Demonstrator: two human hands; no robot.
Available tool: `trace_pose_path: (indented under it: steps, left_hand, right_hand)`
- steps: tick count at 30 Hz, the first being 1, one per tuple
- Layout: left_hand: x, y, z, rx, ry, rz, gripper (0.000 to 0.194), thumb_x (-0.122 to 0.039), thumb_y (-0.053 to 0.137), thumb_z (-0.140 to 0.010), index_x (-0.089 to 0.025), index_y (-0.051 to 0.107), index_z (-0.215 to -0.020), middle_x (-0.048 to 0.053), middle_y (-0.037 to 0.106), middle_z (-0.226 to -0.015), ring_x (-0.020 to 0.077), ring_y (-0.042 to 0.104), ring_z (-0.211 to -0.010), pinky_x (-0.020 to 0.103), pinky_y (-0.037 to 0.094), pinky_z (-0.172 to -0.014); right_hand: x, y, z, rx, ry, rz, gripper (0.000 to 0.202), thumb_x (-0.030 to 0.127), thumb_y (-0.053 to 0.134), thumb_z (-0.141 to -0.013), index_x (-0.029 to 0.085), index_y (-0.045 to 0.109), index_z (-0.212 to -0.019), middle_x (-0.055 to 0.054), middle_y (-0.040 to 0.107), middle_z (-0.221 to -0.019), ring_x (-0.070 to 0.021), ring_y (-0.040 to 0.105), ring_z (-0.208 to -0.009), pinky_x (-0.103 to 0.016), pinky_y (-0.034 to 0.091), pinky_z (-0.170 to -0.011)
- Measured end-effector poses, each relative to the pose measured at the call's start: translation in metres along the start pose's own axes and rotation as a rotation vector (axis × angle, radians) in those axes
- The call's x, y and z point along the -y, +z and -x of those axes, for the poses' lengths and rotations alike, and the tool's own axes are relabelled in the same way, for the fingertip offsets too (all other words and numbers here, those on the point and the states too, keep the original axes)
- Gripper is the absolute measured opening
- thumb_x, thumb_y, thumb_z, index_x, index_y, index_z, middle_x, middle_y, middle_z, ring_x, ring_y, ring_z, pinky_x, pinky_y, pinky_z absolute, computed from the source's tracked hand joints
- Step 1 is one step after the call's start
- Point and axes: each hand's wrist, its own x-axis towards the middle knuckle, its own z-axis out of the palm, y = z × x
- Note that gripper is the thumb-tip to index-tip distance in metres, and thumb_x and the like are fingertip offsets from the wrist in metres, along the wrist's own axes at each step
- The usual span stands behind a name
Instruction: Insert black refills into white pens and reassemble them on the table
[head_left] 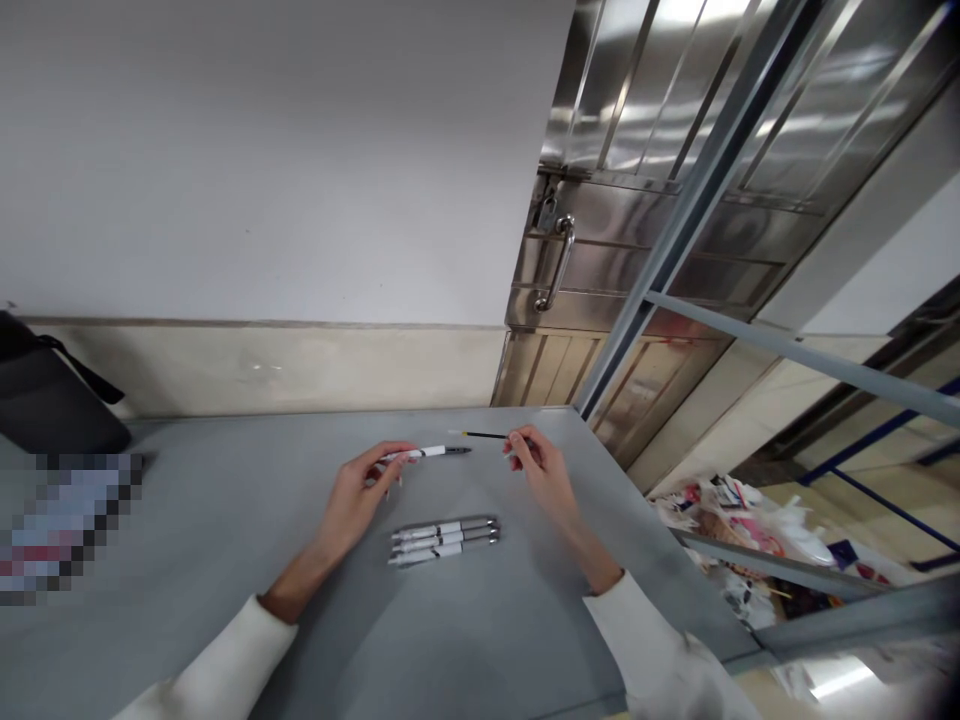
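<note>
Between the fingertips of my left hand (pixel 367 482) is a white pen barrel (pixel 431 452) with a dark grip end pointing right. My right hand (pixel 534 458) pinches a thin pen refill (pixel 484 435), black with a pale, yellowish end that points left. The refill is apart from the barrel, a little above and to the right of it. A small pale bit shows below my right fingertips, too small to name. Nearer to me, several white pens (pixel 444 540) with dark and silvery ends lie side by side on the grey table (pixel 450 640).
A black case (pixel 56 385) with a strap and a blurred-out flat item (pixel 71 520) are at the left. A wall backs the table. At the right stand a grey metal frame post (pixel 675 240), a metal door (pixel 600 250) and a lower shelf holding bagged items (pixel 750 525).
</note>
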Motion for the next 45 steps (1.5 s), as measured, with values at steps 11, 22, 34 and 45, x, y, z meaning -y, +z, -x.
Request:
trace_pose_path:
  steps: [11, 22, 34, 45]
  left_hand:
    - [0.006, -0.001, 0.000, 0.013, 0.009, 0.039, 0.041, -0.053, 0.061, -0.096, -0.022, 0.079, -0.115, 0.005, 0.079, -0.095, 0.0172, 0.060, -0.068, 0.026, 0.048, -0.063]
    - [0.004, -0.001, -0.003, 0.008, -0.007, 0.114, 0.041, -0.052, 0.062, -0.095, -0.019, 0.078, -0.113, 0.006, 0.078, -0.097, 0.0168, 0.058, -0.068, 0.026, 0.047, -0.062]
    - [0.004, -0.003, -0.003, -0.013, -0.009, 0.116, 0.042, -0.053, 0.061, -0.096, -0.018, 0.078, -0.113, 0.006, 0.078, -0.095, 0.0165, 0.057, -0.067, 0.026, 0.048, -0.064]
    - [-0.003, 0.002, 0.001, 0.093, -0.034, 0.023, 0.038, -0.053, 0.068, -0.090, -0.025, 0.084, -0.110, 0.007, 0.082, -0.113, 0.0201, 0.067, -0.072, 0.029, 0.051, -0.066]
  right_hand:
    - [0.006, -0.001, 0.001, -0.029, 0.083, -0.067, 0.059, 0.073, 0.051, -0.097, 0.026, 0.049, -0.061, -0.005, 0.058, -0.062, -0.0188, 0.047, -0.051, -0.035, 0.038, -0.046]
    - [0.010, 0.000, 0.001, 0.034, 0.065, -0.089, 0.050, 0.069, 0.056, -0.096, 0.026, 0.062, -0.071, -0.006, 0.065, -0.073, -0.0214, 0.055, -0.060, -0.037, 0.046, -0.056]
    - [0.011, 0.001, 0.004, 0.121, 0.059, -0.009, 0.037, 0.061, 0.059, -0.096, 0.028, 0.066, -0.079, -0.005, 0.070, -0.082, -0.0225, 0.060, -0.067, -0.038, 0.049, -0.064]
    - [0.019, 0.016, 0.017, 0.190, -0.032, 0.180, 0.024, 0.047, 0.061, -0.099, 0.026, 0.072, -0.102, -0.005, 0.076, -0.098, -0.0219, 0.067, -0.076, -0.036, 0.051, -0.072]
